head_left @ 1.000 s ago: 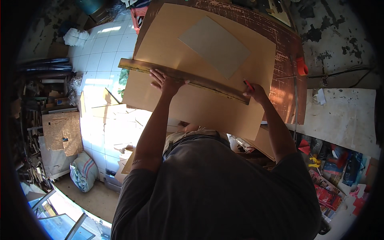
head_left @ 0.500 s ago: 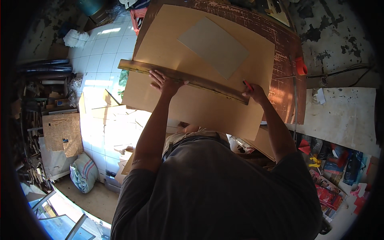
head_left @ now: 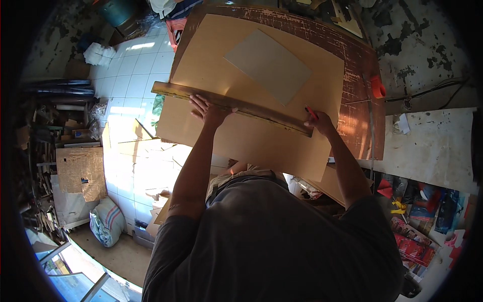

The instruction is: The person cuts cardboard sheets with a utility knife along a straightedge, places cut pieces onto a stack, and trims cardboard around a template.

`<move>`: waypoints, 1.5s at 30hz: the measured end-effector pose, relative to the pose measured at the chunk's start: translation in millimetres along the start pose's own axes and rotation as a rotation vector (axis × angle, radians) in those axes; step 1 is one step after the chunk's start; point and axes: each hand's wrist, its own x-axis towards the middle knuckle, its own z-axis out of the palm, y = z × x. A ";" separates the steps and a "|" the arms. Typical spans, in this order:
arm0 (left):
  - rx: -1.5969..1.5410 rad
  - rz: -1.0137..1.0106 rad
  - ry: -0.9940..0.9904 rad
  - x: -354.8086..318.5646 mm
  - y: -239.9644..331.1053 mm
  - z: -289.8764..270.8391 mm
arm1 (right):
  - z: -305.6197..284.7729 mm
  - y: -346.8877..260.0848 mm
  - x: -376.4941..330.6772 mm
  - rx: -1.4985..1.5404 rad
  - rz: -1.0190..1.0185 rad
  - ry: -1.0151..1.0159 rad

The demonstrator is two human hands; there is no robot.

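Observation:
A large brown cardboard sheet [head_left: 261,148] lies on the worn red-brown table [head_left: 359,90], reaching over its near edge toward my body. Across it runs a long, dark yellowish straightedge [head_left: 261,117], slanting down from left to right. My left hand [head_left: 211,111] rests on the straightedge with fingers spread, left of its middle. At the straightedge's right end, my right hand [head_left: 321,124] is closed around a slim red pen-like tool [head_left: 312,112] with a dark end; its exact kind is unclear. Beyond the straightedge, a smaller grey board [head_left: 269,65] lies flat on the cardboard.
An orange-red ring-shaped object [head_left: 378,87] sits at the table's right edge. Left of the table is a white tiled floor [head_left: 128,73] with cardboard offcuts. A stuffed sack [head_left: 107,221] and stacked scraps stand further left. Packets and tools [head_left: 412,216] lie at lower right.
The whole scene sits slightly lower in the picture as the view shifts. Both hands keep about the same places on the straightedge, and the red tool stays in my right hand.

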 end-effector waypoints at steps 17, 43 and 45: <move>-0.002 0.017 0.010 2.8 -2.0 2.7 | -0.8 2.9 1.1 0.013 0.002 0.009; 0.016 0.009 -0.003 5.7 -3.3 7.0 | -4.0 -7.3 -5.7 0.049 -0.019 0.007; 0.008 0.013 0.005 5.0 -5.3 5.8 | -2.2 -12.7 -9.2 0.034 -0.009 0.015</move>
